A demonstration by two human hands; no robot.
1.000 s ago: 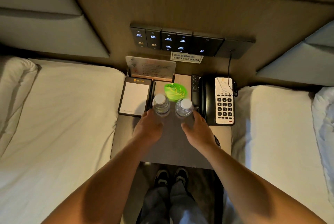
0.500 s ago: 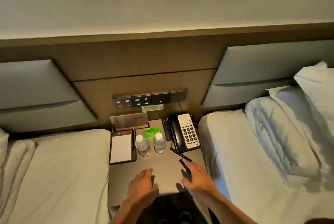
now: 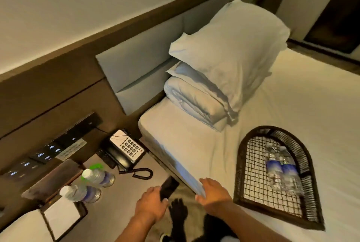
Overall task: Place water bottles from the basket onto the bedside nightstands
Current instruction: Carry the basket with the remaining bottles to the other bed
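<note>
Two clear water bottles with white caps, one [image 3: 96,176] behind the other [image 3: 78,193], stand on the nightstand [image 3: 126,189] at lower left. A dark wicker basket [image 3: 239,165] lies on the right bed, with more blue-labelled bottles [image 3: 280,167] inside it. My left hand [image 3: 152,203] hovers over the nightstand's near edge, its fingertips at a dark flat object [image 3: 169,186]; whether it grips that object is unclear. My right hand [image 3: 213,193] rests on the bed's corner with fingers spread and nothing in it, just left of the basket.
A black and white telephone [image 3: 124,149] with a coiled cord sits at the back of the nightstand. A notepad holder [image 3: 60,216] lies at its left. Folded duvet and pillows [image 3: 224,70] are stacked at the head of the right bed [image 3: 194,144].
Both hands let go of the two bottles and drew back. My view swung right, bringing the right bed and the basket into sight. My right hand moved onto the bed corner.
</note>
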